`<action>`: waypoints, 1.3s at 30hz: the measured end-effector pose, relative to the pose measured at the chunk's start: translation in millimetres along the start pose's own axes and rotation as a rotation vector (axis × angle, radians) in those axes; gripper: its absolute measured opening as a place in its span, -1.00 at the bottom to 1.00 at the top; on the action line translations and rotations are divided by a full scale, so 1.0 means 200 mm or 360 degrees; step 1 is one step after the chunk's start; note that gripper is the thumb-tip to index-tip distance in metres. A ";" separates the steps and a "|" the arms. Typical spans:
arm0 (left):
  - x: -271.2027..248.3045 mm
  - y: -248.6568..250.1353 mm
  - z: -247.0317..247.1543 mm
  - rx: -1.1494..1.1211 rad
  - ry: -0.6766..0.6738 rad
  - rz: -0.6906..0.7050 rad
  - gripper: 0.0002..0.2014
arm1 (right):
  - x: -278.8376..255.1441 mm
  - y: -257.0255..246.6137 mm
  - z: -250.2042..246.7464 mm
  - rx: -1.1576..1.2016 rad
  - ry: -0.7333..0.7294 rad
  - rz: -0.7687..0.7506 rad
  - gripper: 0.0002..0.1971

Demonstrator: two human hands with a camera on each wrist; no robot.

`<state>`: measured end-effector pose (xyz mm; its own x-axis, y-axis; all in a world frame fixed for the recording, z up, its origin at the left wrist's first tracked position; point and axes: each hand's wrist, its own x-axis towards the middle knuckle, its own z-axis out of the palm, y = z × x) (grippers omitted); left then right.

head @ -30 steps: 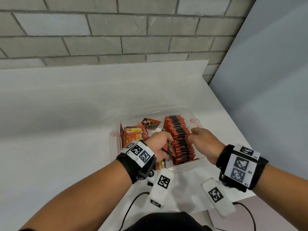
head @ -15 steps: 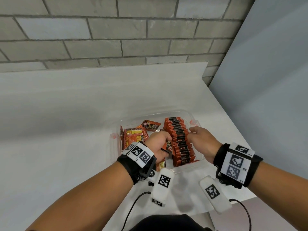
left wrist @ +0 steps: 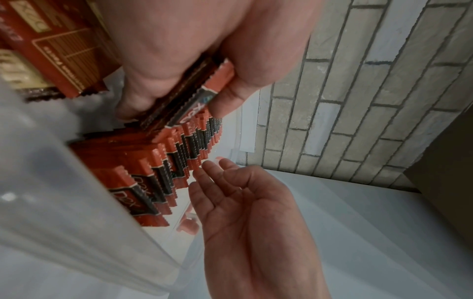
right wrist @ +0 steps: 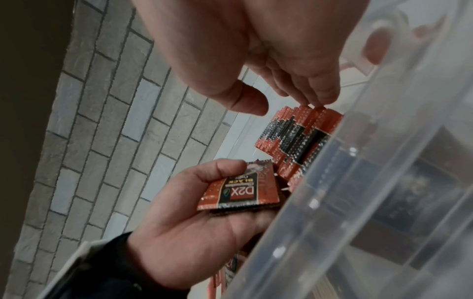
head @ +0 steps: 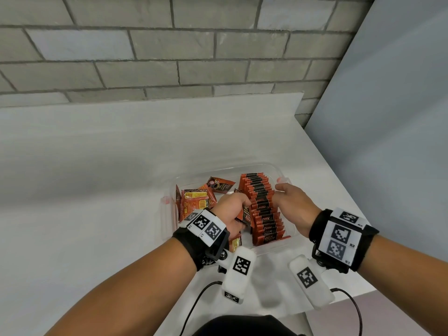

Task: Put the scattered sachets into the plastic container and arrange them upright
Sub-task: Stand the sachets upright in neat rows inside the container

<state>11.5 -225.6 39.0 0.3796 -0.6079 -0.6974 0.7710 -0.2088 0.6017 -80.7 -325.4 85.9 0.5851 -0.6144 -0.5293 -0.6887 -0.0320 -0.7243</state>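
We see a row of upright sachets (head: pixel 263 209) standing in the clear plastic container (head: pixel 169 214), with loose sachets (head: pixel 195 201) lying flat at its left end. Our left hand (head: pixel 230 209) pinches a small stack of sachets (right wrist: pixel 240 192) beside the row; our right hand (head: pixel 294 202), fingers straight and holding nothing, touches the row's top edges. The container rests on a white table (head: pixel 97 178) against a grey brick wall (head: pixel 169 44). Only the right wrist view shows the "D2X" print; the container's near wall blurs its contents there
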 end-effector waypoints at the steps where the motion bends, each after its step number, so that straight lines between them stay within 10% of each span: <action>1: 0.00 0.00 0.00 0.0003 0.0016 0.0001 -0.76 | 0.00 0.00 0.00 0.0007 -0.0016 -0.0002 -0.55; 25: 0.04 0.09 0.03 0.0002 0.0167 0.0057 -0.58 | 0.06 -0.01 0.01 0.0010 0.0027 -0.0062 -0.51; 39: 0.07 0.10 0.04 -0.0099 0.0168 0.0085 -0.78 | 0.08 -0.03 0.05 0.0113 -0.0022 -0.0091 -0.59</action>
<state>28.4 -244.1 45.1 0.4702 -0.5322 -0.7041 0.7771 -0.1284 0.6161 -63.5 -328.1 76.7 0.6288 -0.6024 -0.4917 -0.6223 -0.0106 -0.7827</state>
